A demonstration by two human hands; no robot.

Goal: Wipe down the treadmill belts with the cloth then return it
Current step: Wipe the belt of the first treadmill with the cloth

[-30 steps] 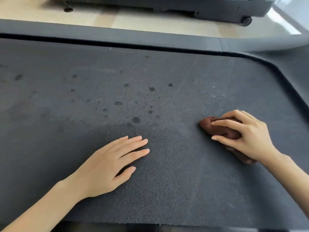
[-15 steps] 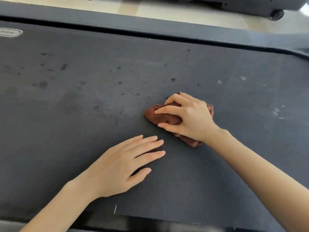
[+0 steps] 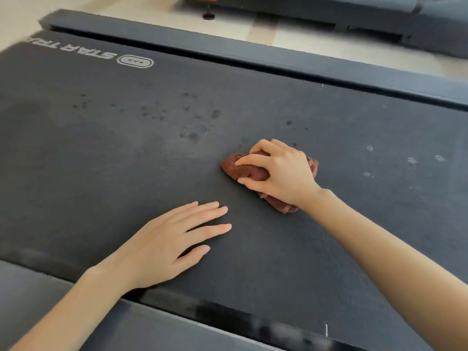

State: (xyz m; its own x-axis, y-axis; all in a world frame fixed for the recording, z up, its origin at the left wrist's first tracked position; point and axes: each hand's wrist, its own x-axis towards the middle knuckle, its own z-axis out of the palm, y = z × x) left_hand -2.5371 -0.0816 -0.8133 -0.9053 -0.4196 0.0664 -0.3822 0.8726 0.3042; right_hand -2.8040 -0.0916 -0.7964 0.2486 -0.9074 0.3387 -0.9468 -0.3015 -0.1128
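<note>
The right hand (image 3: pixel 281 173) grips the bunched brown cloth (image 3: pixel 243 169) at the middle of the treadmill belt (image 3: pixel 101 153), dark spots (image 3: pixel 192 135) at its eleven o'clock, while the left hand (image 3: pixel 167 244) lies flat with fingers straight at seven o'clock, likely bracing.

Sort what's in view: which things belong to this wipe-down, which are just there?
Job: brown cloth, in grip of right hand; treadmill belt; its dark spots; left hand flat on belt.
Just there: side rail; floor; belt logo; neighbouring treadmill, for now.

Cloth (image 3: pixel 249 168) on the belt (image 3: pixel 101 160) — under right hand (image 3: pixel 281 173), left hand (image 3: pixel 164 245) nearer.
</note>
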